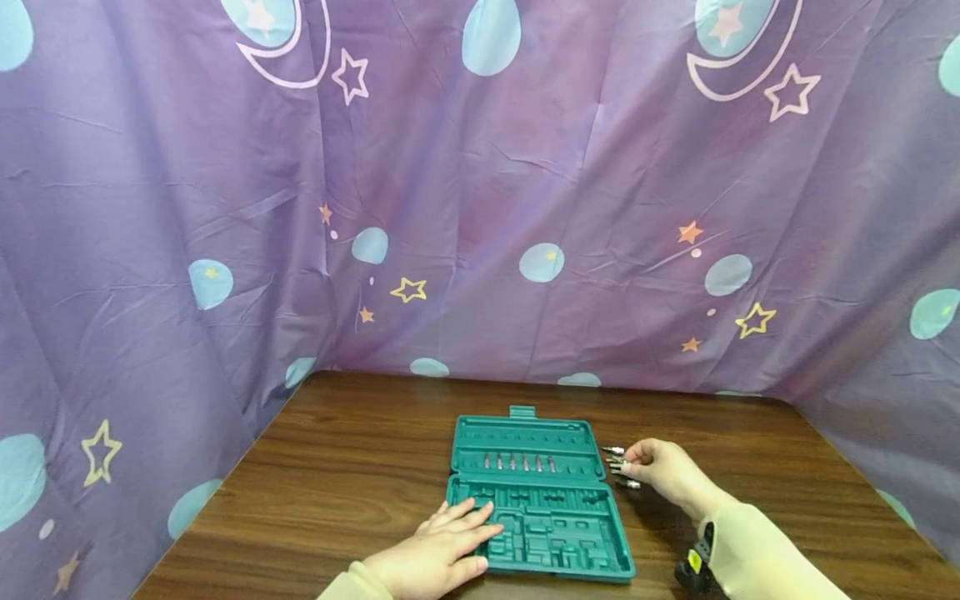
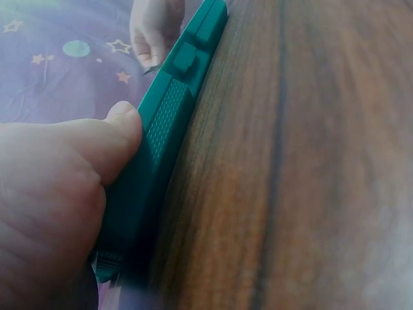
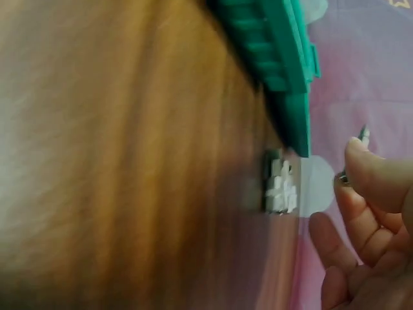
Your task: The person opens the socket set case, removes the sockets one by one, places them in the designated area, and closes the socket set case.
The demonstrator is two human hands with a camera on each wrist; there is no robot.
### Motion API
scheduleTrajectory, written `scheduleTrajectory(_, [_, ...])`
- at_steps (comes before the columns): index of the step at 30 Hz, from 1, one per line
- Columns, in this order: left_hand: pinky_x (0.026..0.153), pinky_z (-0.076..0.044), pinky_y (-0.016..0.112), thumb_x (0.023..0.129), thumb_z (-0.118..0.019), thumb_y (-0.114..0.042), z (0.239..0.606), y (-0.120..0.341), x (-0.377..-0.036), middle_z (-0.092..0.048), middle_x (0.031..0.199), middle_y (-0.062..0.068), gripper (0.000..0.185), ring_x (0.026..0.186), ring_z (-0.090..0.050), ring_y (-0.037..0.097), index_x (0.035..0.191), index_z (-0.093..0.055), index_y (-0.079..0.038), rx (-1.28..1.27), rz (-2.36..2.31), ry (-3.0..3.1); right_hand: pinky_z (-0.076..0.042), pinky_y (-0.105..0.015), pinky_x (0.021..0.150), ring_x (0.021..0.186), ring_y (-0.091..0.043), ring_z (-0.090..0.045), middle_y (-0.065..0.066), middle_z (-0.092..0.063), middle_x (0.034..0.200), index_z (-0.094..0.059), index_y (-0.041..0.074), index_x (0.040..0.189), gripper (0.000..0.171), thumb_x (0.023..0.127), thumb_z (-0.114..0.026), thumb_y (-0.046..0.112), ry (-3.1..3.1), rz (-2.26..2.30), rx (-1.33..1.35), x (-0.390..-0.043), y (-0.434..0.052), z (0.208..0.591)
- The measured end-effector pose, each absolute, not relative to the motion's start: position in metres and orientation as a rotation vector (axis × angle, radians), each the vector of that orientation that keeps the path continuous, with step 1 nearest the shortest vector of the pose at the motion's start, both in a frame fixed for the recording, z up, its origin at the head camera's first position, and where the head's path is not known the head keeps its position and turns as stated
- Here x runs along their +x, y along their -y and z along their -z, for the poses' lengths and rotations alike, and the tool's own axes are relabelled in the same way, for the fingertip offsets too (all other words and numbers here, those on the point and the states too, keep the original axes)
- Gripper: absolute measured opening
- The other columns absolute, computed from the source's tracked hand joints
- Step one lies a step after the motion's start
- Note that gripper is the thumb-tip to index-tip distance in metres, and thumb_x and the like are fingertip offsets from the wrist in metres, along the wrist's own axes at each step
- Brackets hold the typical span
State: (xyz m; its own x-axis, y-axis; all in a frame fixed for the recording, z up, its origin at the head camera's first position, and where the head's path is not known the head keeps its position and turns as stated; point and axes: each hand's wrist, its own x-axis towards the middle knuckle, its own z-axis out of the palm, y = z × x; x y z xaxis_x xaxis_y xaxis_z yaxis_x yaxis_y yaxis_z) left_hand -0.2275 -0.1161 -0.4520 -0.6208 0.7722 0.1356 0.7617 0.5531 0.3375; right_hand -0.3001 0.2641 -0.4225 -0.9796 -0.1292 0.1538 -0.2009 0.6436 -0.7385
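- The green case [image 1: 617, 533] lies open on the wooden table [image 1: 352, 450], towards the near edge; its hinge runs from left to right, and a latch tab [image 1: 522, 412] sticks out at its far edge.
- The left hand [image 1: 442, 546] rests with fingers spread over the case's near left corner, pressing without gripping; in the left wrist view the thumb lies against the near wall.
- The right hand [image 1: 667, 475], just beyond the case's right edge, pinches a small metal bit [image 3: 364, 137] between thumb and fingers.
- Several loose bits [image 1: 630, 483] lie on the table near that hand, beside the case's right edge.
- Six bits in a row [image 1: 526, 462] stand in the far half of the case, just behind the hinge.
- The near half has moulded hollows of various shapes.
- A black strap [image 1: 702, 542] with a yellow patch sits on the right wrist; any lettering there is too small to read.
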Motion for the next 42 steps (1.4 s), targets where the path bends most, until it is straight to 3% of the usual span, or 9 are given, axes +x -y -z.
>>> scheduleTrajectory(17, [0.11,-0.023,0.06,0.104,-0.035,-0.044,0.45,0.117,-0.226,-0.03,0.155,0.008,0.05,0.143,-0.024,0.032,0.147,-0.042,-0.019,1.343,-0.597,-2.737,-0.039,-0.029,0.06,0.066,-0.014,-0.049,0.003,-0.057,0.069,-0.062,0.009,0.074,0.018,0.073,-0.08,0.008,2.89,-0.98,0.283,-0.287,-0.274,0.442])
scheduleTrajectory(42, [0.11,-0.023,0.059,0.104,-0.036,-0.044,0.451,0.117,-0.228,-0.031,0.155,0.008,0.05,0.142,-0.025,0.033,0.147,-0.042,-0.019,1.353,-0.571,-2.748,-0.04,-0.03,0.062,0.067,-0.014,-0.052,0.001,-0.06,0.071,-0.065,0.006,0.08,0.015,0.074,-0.079,0.007,2.825,-1.054,0.133,-0.293,-0.275,0.446])
